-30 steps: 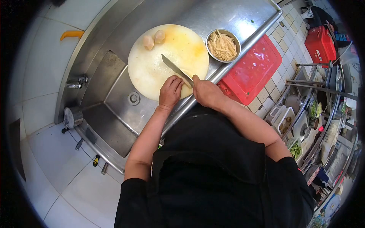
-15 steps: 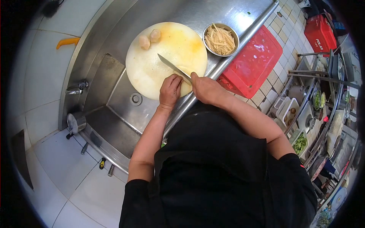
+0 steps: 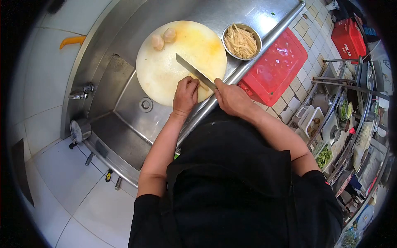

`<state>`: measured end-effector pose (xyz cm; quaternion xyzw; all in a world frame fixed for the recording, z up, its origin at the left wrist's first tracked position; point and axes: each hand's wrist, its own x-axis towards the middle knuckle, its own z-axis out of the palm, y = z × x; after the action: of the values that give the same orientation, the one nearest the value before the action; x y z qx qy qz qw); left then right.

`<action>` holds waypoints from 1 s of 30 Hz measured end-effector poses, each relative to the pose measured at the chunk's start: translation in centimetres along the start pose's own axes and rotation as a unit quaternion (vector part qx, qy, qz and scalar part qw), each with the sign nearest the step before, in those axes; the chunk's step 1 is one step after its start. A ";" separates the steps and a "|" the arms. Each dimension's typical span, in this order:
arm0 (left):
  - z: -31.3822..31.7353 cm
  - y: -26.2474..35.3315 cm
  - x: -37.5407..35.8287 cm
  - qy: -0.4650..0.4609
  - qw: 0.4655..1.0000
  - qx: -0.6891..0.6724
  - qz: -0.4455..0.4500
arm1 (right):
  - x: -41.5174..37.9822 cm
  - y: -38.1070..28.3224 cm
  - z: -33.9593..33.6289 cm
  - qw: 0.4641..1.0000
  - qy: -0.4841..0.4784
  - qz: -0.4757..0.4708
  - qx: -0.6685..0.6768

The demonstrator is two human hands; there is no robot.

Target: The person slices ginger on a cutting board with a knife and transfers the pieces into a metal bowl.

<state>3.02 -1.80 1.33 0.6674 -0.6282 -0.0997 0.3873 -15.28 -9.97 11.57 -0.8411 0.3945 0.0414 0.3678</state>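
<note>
My right hand (image 3: 235, 99) is closed around the handle of a kitchen knife (image 3: 194, 71). Its wide blade points up and left across a round white cutting board (image 3: 155, 84). The fingers of my left hand (image 3: 185, 96) are curled and pressed on a pale yellow vegetable piece (image 3: 203, 86) at the board's near edge, just beside the blade. My fingers partly hide that piece. Two peeled, pale chunks, one (image 3: 157, 42) and another (image 3: 169, 34), lie at the far left of the board. Right of the board stands a metal bowl (image 3: 258, 50) filled with thin pale strips (image 3: 240, 41).
The board rests on a steel sink counter (image 3: 128, 37) with a raised front rim. A tap (image 3: 81, 93) and a metal pot (image 3: 81, 129) are at the left. A red lidded box (image 3: 275, 68) stands below the rim; racks with vegetable baskets (image 3: 324, 156) line the right.
The knife and my right hand have shifted slightly right and down, away from my left fingers. More of the pale piece shows between them. My left hand stays nearly in place.
</note>
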 end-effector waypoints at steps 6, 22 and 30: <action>-0.1 0.0 -0.1 -0.010 1.000 0.002 -0.001 | -1.7 -0.5 -0.7 1.000 0.010 -0.008 0.001; 0.0 -0.1 0.0 -0.015 1.000 -0.002 -0.001 | -1.2 -0.7 -0.8 1.000 -0.006 -0.012 -0.012; -0.2 0.2 0.2 -0.026 1.000 -0.003 -0.008 | 0.5 -1.1 -1.0 0.999 -0.023 -0.011 -0.029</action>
<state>3.07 -1.89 1.65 0.6686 -0.6323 -0.1216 0.3721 -14.38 -10.42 12.77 -0.8543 0.3754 0.0681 0.3530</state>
